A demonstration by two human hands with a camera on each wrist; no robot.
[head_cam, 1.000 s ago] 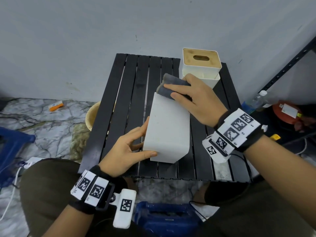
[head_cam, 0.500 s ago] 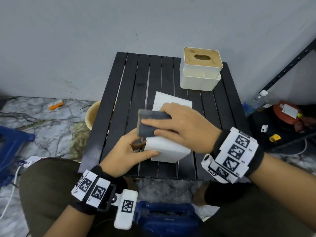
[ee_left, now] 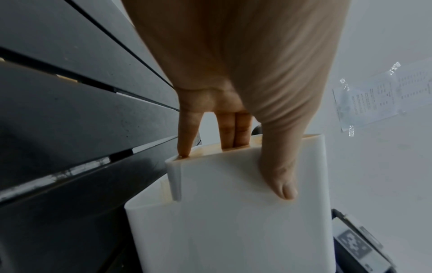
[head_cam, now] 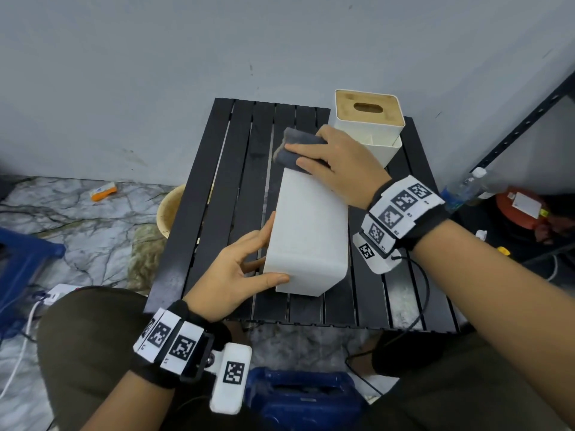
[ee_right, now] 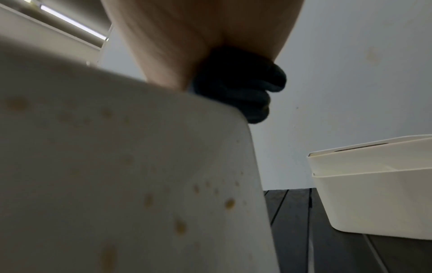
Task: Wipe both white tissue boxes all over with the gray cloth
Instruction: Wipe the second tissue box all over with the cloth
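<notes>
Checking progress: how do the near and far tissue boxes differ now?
The near box is tipped on its side, gripped by the left hand; the far box stands upright, untouched. The right hand holds the cloth on the near box, not the far box. The far box shows a wooden lid; the near box shows none. Both are white.

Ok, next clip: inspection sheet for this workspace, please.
Surface: black slatted table.
Job's things: held tissue box on its side, brown spots on it; second tissue box, wooden lid, far right corner; gray cloth on the held box's far end.
Clutter: orange item, beige basin, plastic bottle on the floor.
Grippers: left hand grips the box's near end; right hand holds the cloth on it.
Cables: black cable from the right wrist; white cable on the floor.
Surroundings: gray wall, marble floor, black rack.
</notes>
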